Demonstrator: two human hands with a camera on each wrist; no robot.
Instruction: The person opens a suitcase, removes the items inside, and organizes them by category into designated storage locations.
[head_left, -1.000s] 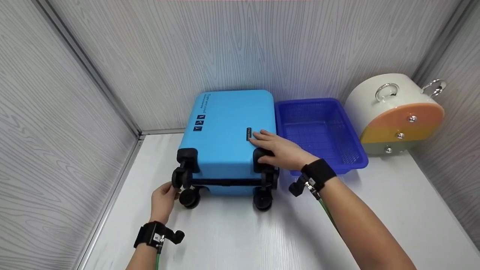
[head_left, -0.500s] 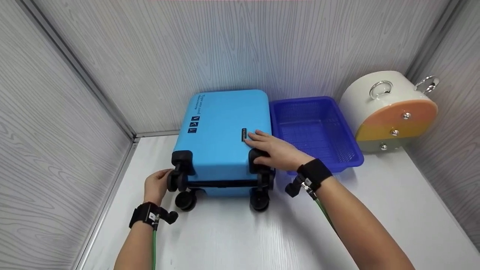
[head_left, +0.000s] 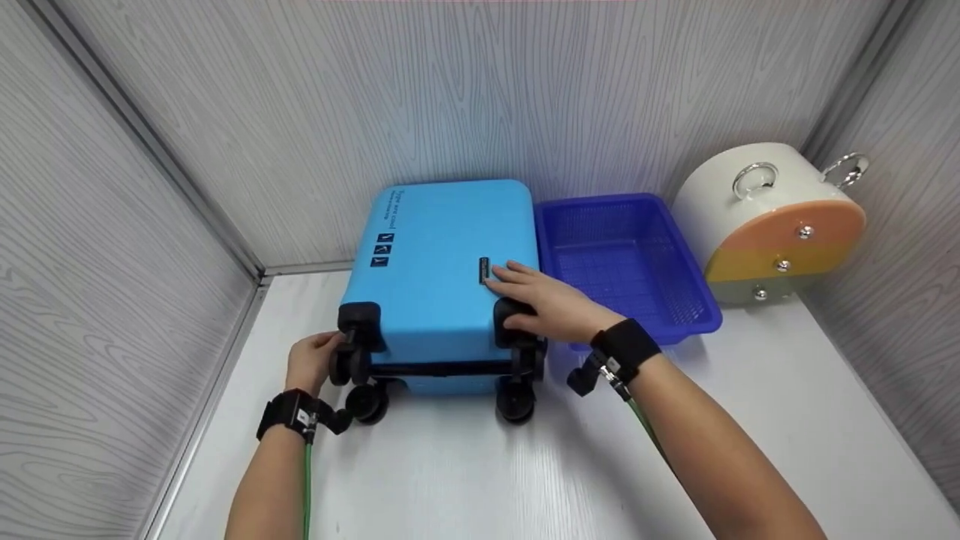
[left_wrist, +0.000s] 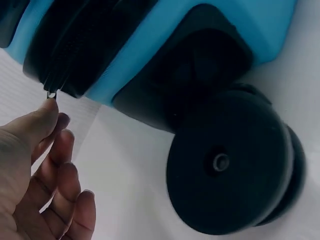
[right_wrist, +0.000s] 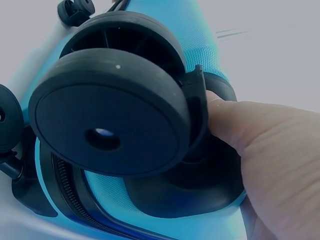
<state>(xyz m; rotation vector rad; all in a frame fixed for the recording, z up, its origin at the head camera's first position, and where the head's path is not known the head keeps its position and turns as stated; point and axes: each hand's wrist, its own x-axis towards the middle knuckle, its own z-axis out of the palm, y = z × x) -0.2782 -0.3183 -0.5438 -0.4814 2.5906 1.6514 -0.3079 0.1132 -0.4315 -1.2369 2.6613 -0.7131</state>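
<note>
A light blue suitcase (head_left: 442,262) lies flat on the white table, its black wheels facing me. At its left side my left hand (head_left: 307,364) is partly hidden behind a wheel in the head view. In the left wrist view, thumb and forefinger pinch a small metal zipper pull (left_wrist: 51,94) at the black zipper band. My right hand (head_left: 559,306) rests on the suitcase's near right corner with fingers spread over the top. Its thumb lies on the black corner guard beside a caster wheel (right_wrist: 110,112). The right wrist view also shows the zipper (right_wrist: 67,192) along the seam.
A blue plastic basket (head_left: 697,319) stands right of the suitcase, close against it. Beyond it is a rounded white box (head_left: 727,180) with coloured drawers and ring handles. Grey wood-patterned walls (head_left: 600,90) enclose the table (head_left: 465,480) at the back and sides.
My left hand has moved forward along the suitcase's left side, with the arm reaching farther in. The right hand stays on the corner. The whole head view has shifted slightly.
</note>
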